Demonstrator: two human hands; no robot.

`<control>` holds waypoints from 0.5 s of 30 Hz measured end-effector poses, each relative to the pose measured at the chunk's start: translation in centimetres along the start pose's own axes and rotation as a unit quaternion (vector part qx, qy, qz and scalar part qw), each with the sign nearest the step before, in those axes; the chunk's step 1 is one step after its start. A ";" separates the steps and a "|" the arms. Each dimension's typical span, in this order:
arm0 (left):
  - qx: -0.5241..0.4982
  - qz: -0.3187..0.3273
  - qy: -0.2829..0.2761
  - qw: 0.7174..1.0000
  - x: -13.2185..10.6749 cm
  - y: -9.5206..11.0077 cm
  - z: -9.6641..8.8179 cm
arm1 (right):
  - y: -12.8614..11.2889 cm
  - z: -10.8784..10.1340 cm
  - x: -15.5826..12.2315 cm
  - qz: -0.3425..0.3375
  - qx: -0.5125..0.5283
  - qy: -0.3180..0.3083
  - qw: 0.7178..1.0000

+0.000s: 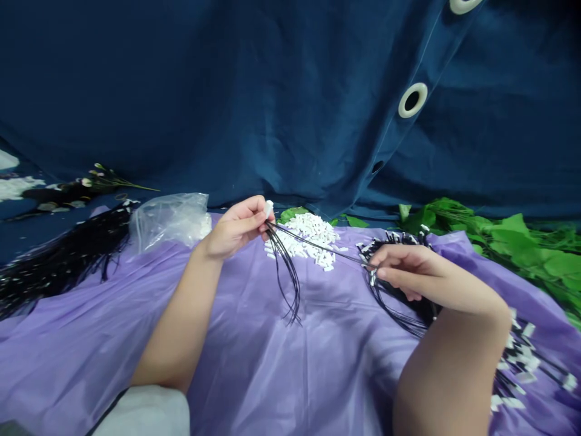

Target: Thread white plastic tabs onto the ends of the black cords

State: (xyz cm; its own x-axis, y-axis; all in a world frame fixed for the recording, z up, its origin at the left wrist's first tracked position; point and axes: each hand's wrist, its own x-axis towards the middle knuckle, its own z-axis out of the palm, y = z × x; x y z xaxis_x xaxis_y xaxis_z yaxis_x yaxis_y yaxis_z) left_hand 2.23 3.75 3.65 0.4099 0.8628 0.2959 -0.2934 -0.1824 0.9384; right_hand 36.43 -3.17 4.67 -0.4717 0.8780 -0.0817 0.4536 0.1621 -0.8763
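Pinched between the fingers of my left hand is a bundle of thin black cords, its loose ends hanging in a curve. A small white piece shows at those fingertips. My right hand is closed at the far end of a black cord stretched across from the left hand. Close to the right fingertips is a tiny white piece. Below and behind that hand lies a pile of black cords with white ends. Between the hands, farther back, sits a heap of small white pieces.
Purple cloth covers the surface. A clear plastic bag and a large black cord bundle lie left. More white-ended cords and green leaves are at right. A dark blue curtain hangs behind.
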 end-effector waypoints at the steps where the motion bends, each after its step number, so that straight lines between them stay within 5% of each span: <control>1: 0.001 0.000 0.006 1.000 0.0 0.1 0.0 | 0.4 -0.4 -0.2 0.016 -0.017 0.014 1.000; 4: 0.007 -0.010 0.024 1.000 0.0 0.3 0.3 | 1.4 -1.1 -0.4 0.042 -0.118 0.123 0.985; 7: 0.015 -0.033 0.031 0.999 -0.1 0.3 0.9 | 0.7 -0.3 0.4 -0.001 -0.227 0.215 0.950; 11: 0.014 -0.051 0.014 0.998 -0.3 0.2 1.8 | -2.2 3.5 2.8 -0.137 -0.163 0.199 0.957; 15: 0.004 -0.060 -0.003 0.998 -0.5 0.0 2.5 | -4.2 7.5 5.1 -0.239 -0.145 0.230 0.932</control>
State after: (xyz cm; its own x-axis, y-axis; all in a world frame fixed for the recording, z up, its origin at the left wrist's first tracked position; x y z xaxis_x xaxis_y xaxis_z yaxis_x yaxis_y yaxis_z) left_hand 4.24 2.13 3.92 0.4474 0.8757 0.1817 -0.2348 -0.0810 0.9687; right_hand 26.44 -2.73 4.40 -0.3293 0.7632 0.5559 0.4913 0.6413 -0.5894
